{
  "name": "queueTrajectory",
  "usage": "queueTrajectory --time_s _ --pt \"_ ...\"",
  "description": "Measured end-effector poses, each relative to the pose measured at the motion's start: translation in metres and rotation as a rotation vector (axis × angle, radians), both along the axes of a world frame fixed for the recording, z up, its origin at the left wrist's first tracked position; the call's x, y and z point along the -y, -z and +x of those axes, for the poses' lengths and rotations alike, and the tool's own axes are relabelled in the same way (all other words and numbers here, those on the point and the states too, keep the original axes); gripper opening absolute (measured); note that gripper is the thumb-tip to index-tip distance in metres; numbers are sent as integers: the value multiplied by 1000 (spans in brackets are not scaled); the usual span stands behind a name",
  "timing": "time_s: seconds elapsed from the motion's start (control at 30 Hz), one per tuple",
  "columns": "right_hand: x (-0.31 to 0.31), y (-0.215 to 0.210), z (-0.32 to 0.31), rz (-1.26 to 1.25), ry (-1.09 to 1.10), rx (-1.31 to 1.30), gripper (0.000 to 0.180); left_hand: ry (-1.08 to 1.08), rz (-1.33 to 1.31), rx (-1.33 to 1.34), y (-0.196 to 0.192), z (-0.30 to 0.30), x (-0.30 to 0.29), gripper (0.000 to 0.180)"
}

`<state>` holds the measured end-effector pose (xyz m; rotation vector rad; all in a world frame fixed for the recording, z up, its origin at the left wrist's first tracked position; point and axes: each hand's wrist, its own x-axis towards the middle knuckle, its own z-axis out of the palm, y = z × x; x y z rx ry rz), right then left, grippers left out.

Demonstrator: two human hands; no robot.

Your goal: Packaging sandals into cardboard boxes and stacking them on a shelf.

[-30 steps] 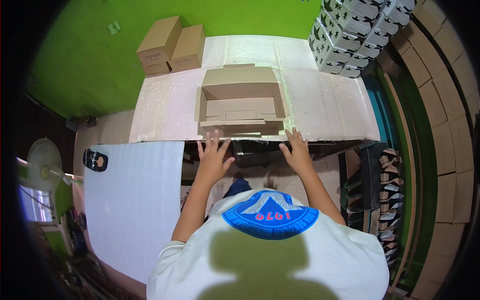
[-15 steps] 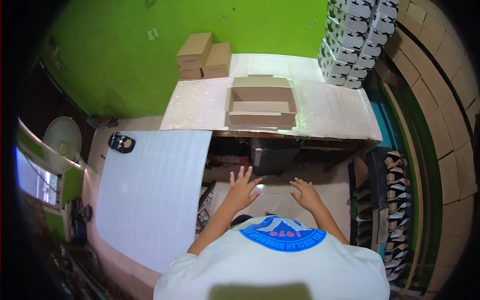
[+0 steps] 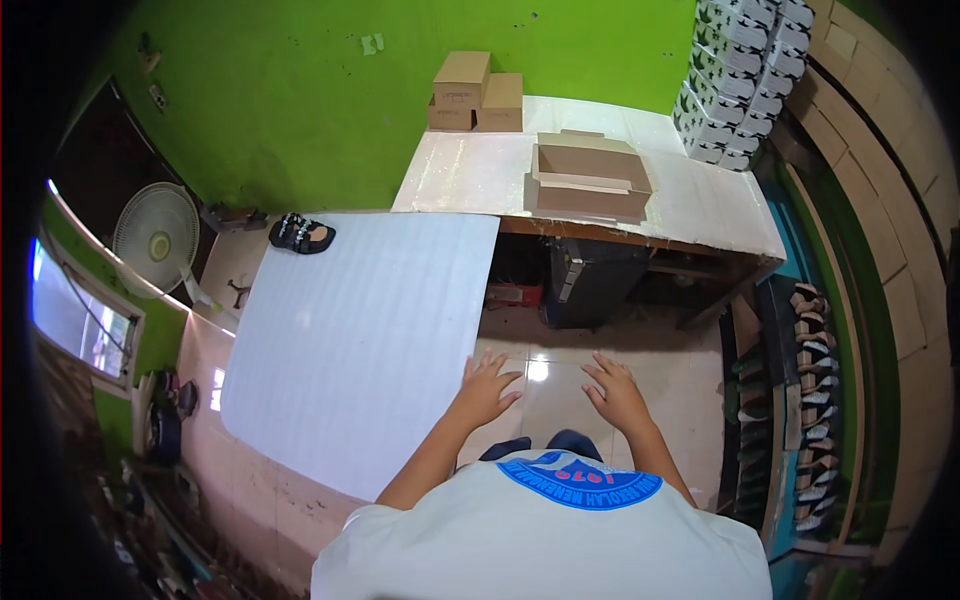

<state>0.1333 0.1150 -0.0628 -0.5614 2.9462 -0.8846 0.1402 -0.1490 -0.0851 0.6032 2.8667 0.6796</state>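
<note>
My left hand (image 3: 485, 391) hovers near the right edge of a low white table (image 3: 350, 330), fingers spread and holding nothing. My right hand (image 3: 614, 392) is raised above the tiled floor, its fingers apart with nothing in them. Ahead of both hands, an open cardboard box (image 3: 588, 203) rests on the higher table (image 3: 700, 215), which has a pale shiny cover. On the far left corner of the white table lies a pair of black sandals (image 3: 301, 234) with decorated straps. Neither hand touches any of these things.
Closed brown boxes (image 3: 462, 82) are stacked at the back of the higher table. A tall stack of patterned boxes (image 3: 722, 95) rises at its right. Shoes (image 3: 815, 400) line a rack on the right. A fan (image 3: 157, 240) stands at left; a black case (image 3: 590, 285) sits underneath.
The view has turned left, so the tables and boxes sit further right in it. My hands stay raised and spread; the left is now closer to the white table's edge.
</note>
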Motion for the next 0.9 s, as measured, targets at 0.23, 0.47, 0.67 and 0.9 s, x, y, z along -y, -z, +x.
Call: queueTrajectory --time_s 0.23,0.47,0.67,0.9 --pt "18 -6 64 25 -2 -42 31 -52 -77 16 -1 60 27 37" --pt "28 2 140 -26 0 -52 30 12 -53 -19 -14 124 4 37" --pt "55 13 201 -69 22 37 29 150 3 3 -1 181 25 35" --pt "111 14 209 -50 -95 113 28 33 14 -74 -2 210 99 34"
